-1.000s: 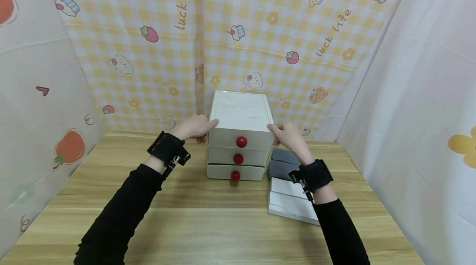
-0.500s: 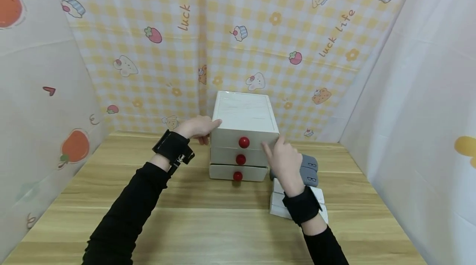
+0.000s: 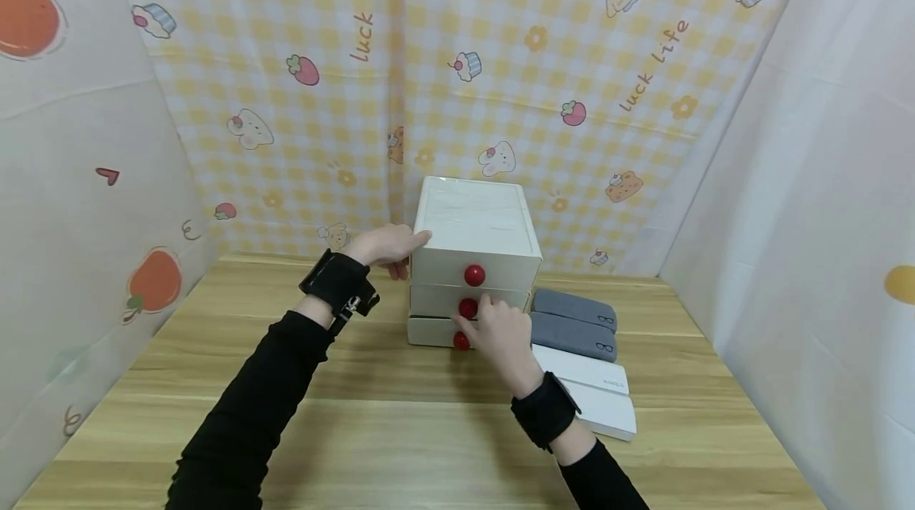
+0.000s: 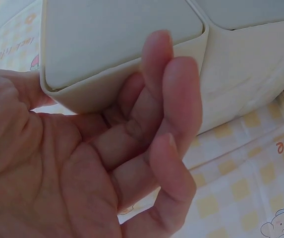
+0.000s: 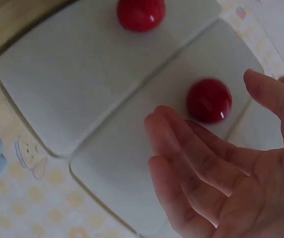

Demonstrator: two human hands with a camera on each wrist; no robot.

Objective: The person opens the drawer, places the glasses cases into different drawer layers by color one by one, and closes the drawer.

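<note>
A white three-drawer cabinet (image 3: 475,216) with red round knobs stands against the back cloth. My left hand (image 3: 386,244) holds its upper left edge, thumb on top. In the left wrist view, this hand's curved fingers (image 4: 181,94) lie along the cabinet's side. My right hand (image 3: 503,335) is in front of the lower drawers. Its thumb and fingers (image 5: 196,168) are spread on either side of the middle red knob (image 5: 208,100), apparently without gripping it. The bottom red knob (image 3: 461,341) shows partly behind the thumb. All drawers look pushed in.
Right of the cabinet lie two grey glasses cases (image 3: 572,335) with a small glasses print. Two flat white boxes (image 3: 596,407) lie in front of them. Patterned cloth (image 3: 300,137) walls surround the wooden table (image 3: 357,430).
My right hand has left the cabinet's upper right edge and moved down and left to the knobs. My left hand keeps its place. The cases and boxes are now less covered.
</note>
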